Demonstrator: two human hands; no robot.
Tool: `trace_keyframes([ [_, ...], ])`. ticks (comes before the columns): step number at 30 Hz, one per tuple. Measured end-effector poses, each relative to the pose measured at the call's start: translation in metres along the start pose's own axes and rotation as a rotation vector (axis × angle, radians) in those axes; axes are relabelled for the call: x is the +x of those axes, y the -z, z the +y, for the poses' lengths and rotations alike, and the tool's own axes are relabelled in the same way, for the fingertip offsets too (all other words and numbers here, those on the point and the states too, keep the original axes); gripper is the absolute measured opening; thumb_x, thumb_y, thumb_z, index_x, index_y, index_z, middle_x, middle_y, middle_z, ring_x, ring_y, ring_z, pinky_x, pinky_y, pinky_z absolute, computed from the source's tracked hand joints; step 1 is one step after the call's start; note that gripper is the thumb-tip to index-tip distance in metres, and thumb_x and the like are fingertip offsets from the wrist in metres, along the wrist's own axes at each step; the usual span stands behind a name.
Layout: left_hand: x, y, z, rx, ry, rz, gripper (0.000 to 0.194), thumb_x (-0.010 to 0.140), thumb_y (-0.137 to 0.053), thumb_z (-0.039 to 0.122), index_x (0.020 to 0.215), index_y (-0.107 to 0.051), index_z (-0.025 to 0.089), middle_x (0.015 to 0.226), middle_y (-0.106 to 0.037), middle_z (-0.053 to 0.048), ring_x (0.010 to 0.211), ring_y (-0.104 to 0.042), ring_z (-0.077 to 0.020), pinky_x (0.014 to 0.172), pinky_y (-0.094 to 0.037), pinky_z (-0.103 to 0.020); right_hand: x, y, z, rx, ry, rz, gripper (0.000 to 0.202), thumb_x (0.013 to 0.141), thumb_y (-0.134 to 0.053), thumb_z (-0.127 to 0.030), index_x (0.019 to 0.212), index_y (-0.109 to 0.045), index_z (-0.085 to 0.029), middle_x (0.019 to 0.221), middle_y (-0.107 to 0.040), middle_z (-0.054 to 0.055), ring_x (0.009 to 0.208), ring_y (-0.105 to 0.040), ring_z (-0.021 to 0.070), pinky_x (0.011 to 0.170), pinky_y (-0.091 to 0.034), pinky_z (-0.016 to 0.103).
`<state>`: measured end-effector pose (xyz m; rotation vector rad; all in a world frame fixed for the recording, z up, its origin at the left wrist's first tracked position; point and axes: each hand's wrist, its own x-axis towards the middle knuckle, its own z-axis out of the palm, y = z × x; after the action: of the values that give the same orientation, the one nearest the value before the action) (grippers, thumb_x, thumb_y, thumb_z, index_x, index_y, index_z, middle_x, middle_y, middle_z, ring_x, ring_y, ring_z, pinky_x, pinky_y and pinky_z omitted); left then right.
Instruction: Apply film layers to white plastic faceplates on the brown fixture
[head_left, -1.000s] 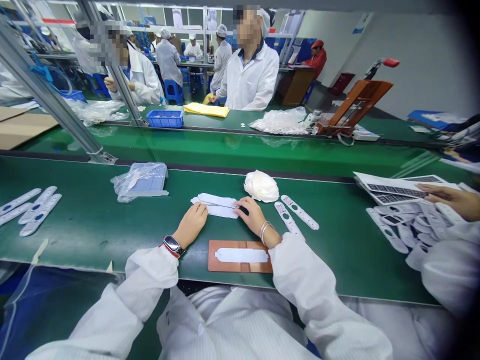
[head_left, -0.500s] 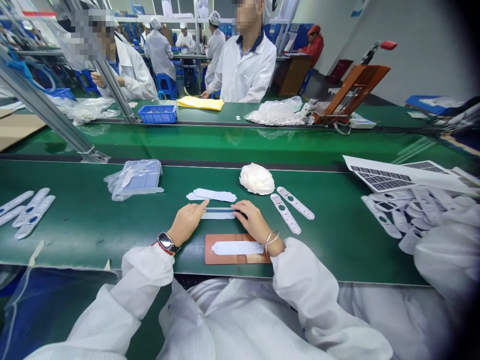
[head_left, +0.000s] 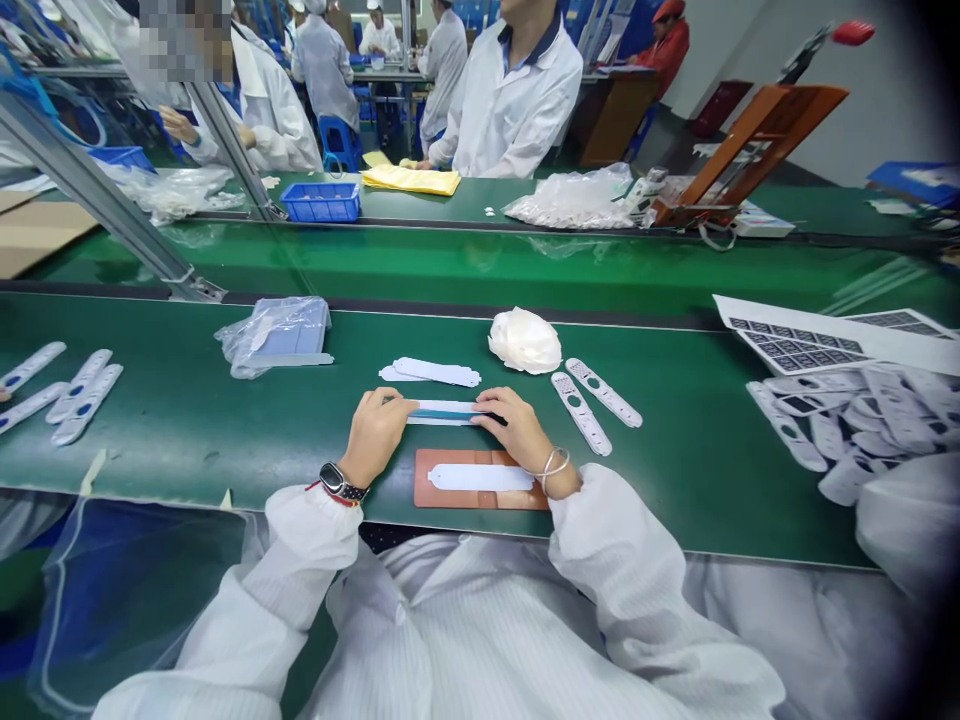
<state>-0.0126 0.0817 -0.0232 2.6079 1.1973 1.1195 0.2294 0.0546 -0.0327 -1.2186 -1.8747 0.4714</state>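
A pale strip with a teal band along it (head_left: 444,412) lies between my two hands, low over the green bench. The fingers of my left hand (head_left: 377,430) are closed on its left end. At the other end, my right hand (head_left: 516,428) pinches it between thumb and fingers. Nearer my body is a brown-orange fixture (head_left: 424,490) bearing a white strip with shaped ends (head_left: 476,478). Just beyond my hands, white strips (head_left: 439,371) overlap each other. Two white perforated panels (head_left: 583,412) lie to the right of my right hand.
A crumpled white wad (head_left: 525,341) and a bagged stack of pale strips (head_left: 289,332) sit farther back. More panels lie left (head_left: 86,405) and in a heap (head_left: 847,415) at right, beside printed sheets (head_left: 795,340). A metal post (head_left: 161,235) stands left. Co-workers sit opposite.
My left fingers have curled in at the strip's left end, where the index finger was stretched out before. The strip has tilted, showing a brighter teal band. The whole view has shifted slightly.
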Motion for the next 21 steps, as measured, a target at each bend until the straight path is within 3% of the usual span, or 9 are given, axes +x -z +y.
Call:
trace_keyframes([
  [4,0.002,0.002,0.005,-0.06,0.04,0.054,0.021,0.09,-0.048,0.011,0.081,-0.065,0.018,0.079,-0.068,-0.004,0.081,-0.056,-0.0191,0.07,-0.049,-0.033,-0.001,0.005,-0.006,0.074,-0.04,0.016,0.02,0.089,-0.052,-0.031,0.086,-0.069,-0.023,0.094,-0.066,0.007,0.087,-0.062,0.0202,0.078,-0.052,0.037],
  [8,-0.005,0.011,0.025,-0.126,0.068,0.073,0.016,0.09,-0.051,0.015,0.08,-0.063,0.018,0.09,-0.066,-0.005,0.087,-0.056,-0.0178,0.077,-0.05,-0.034,-0.015,0.016,-0.016,0.154,-0.107,0.059,0.019,0.089,-0.052,-0.03,0.086,-0.069,-0.021,0.097,-0.067,0.008,0.092,-0.064,0.02,0.081,-0.053,0.038],
  [13,-0.04,0.016,0.054,-0.168,0.055,-0.055,0.015,0.09,-0.052,0.015,0.083,-0.064,0.019,0.096,-0.064,-0.006,0.091,-0.055,-0.0178,0.075,-0.051,-0.032,-0.056,0.028,-0.035,0.18,-0.172,0.002,0.018,0.085,-0.058,-0.029,0.073,-0.068,-0.02,0.092,-0.069,0.007,0.08,-0.067,0.0193,0.065,-0.056,0.032],
  [17,-0.061,0.015,0.064,-0.127,0.035,-0.131,0.018,0.091,-0.049,0.014,0.096,-0.065,0.02,0.104,-0.066,-0.008,0.099,-0.054,-0.0225,0.077,-0.049,-0.039,-0.082,0.028,-0.047,0.118,-0.181,0.003,0.014,0.086,-0.057,-0.024,0.079,-0.068,-0.022,0.096,-0.068,0.007,0.087,-0.065,0.0199,0.074,-0.055,0.035],
  [21,-0.064,0.018,0.07,-0.079,-0.032,-0.185,0.022,0.092,-0.048,0.013,0.106,-0.063,0.019,0.107,-0.069,-0.008,0.109,-0.053,-0.0264,0.082,-0.045,-0.044,-0.091,0.024,-0.051,0.064,-0.171,0.053,0.013,0.086,-0.055,-0.022,0.085,-0.068,-0.023,0.094,-0.067,0.008,0.088,-0.062,0.0211,0.073,-0.054,0.037],
])
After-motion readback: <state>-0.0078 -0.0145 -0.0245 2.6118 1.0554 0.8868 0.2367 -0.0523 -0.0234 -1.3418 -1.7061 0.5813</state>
